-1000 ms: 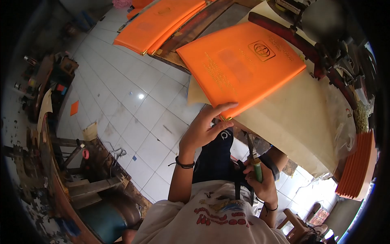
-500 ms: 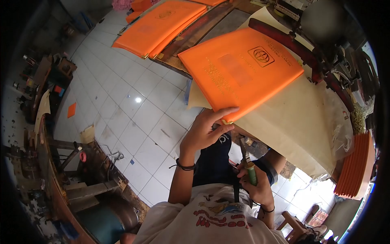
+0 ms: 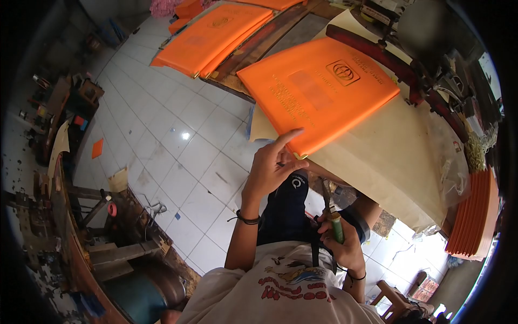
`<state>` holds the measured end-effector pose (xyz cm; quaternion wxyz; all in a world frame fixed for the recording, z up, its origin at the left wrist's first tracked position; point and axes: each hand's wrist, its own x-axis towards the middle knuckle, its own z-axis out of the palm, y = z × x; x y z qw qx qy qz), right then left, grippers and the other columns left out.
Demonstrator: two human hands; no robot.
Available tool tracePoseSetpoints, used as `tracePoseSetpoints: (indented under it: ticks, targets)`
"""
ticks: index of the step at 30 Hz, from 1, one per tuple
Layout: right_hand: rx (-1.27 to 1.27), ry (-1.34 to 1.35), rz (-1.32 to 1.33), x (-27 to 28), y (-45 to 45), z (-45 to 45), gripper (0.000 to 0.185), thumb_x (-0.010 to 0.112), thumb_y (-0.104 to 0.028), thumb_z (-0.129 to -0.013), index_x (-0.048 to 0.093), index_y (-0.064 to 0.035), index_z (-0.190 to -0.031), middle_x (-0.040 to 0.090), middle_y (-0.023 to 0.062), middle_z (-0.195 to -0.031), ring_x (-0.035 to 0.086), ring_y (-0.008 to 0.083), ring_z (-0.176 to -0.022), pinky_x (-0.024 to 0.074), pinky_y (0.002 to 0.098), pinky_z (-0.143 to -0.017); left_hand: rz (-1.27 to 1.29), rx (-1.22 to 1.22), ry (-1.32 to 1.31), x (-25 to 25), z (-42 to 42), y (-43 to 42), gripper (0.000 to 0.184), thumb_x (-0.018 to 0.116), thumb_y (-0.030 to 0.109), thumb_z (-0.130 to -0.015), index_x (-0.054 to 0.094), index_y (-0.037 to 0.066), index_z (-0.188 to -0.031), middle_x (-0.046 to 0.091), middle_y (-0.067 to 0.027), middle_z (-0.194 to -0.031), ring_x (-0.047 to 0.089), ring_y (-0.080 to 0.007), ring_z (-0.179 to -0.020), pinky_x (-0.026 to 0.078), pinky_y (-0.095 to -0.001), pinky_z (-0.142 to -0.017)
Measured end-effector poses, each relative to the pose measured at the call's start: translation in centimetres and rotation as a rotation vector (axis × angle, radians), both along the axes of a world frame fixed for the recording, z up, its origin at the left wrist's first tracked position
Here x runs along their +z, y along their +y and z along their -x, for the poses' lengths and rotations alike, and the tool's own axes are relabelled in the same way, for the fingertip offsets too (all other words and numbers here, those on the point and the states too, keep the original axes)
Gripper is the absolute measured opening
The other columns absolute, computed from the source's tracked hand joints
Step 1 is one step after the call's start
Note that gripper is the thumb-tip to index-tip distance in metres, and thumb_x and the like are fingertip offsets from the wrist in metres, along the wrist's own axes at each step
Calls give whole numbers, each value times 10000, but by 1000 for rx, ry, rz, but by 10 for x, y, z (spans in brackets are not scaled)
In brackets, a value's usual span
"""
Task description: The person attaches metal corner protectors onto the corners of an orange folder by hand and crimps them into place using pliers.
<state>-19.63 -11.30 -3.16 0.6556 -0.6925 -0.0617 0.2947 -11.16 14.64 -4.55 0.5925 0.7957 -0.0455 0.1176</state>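
Note:
An orange folder (image 3: pixel 324 102) with gold print and a round emblem lies on the table, its near corner fitted with a gold metal corner piece (image 3: pixel 300 156). My left hand (image 3: pixel 270 167) is at that corner. Its index finger stretches along the cover and its thumb is spread apart by the metal piece; whether the other fingers touch the underside is hidden. Low in front of my body, my right hand (image 3: pixel 345 243) is closed around the green handle of a pair of pliers (image 3: pixel 336 227), whose metal jaws point up toward the table edge.
More orange folders (image 3: pixel 210 35) lie at the back left. Brown paper (image 3: pixel 377 162) covers the table under the folder. A dark red metal arm (image 3: pixel 377 56) crosses the back right. A stack of orange covers (image 3: pixel 470 216) stands at right, and a wooden stool (image 3: pixel 391 299) below.
My left index finger has shifted back and up along the folder's edge, and the thumb has moved up slightly at the corner. The pliers stay in my right hand, turned a little.

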Motion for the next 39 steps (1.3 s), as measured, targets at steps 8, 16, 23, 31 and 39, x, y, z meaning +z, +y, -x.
tracePoseSetpoints:
  ticks: [8,16,23,31,39]
  targets:
    - [-10,0,-31,0,-3,0,369,552,96,-770,587,43,-1134,621,106,-1182,585,121,-885,490,262,-797,-5,368,-264,15,8,-20,469,890,150,-734,623,48,-1106,502,44,-722,368,-56,-625,313,-225,-576]
    - [-62,-20,-1,3,-13,-3,363,562,84,-781,590,31,-1139,643,70,-1017,571,102,-842,475,245,-777,405,426,-129,17,11,-46,248,776,103,-882,618,-8,-1037,688,-55,-852,496,-16,-572,349,-169,-501]
    - [-75,-44,4,0,-19,3,287,570,61,-782,608,36,-1065,640,64,-1014,574,103,-833,473,246,-772,580,23,220,45,18,-29,380,599,284,-1016,626,-54,-1187,725,-165,-1014,599,-69,-614,414,-197,-440]
    - [-90,-40,-36,3,-18,7,275,581,65,-779,616,37,-1050,642,60,-994,569,88,-810,461,234,-754,768,-150,246,40,11,-24,400,524,217,-1047,506,-50,-1344,638,-172,-1246,692,-291,-1074,616,-361,-832]
    - [-51,-92,-18,-5,-20,8,402,576,83,-779,574,38,-1179,635,61,-994,572,86,-820,458,225,-752,768,-236,239,39,4,-13,480,577,94,-1005,391,-26,-1431,560,-180,-1346,590,-356,-1242,565,-447,-975]
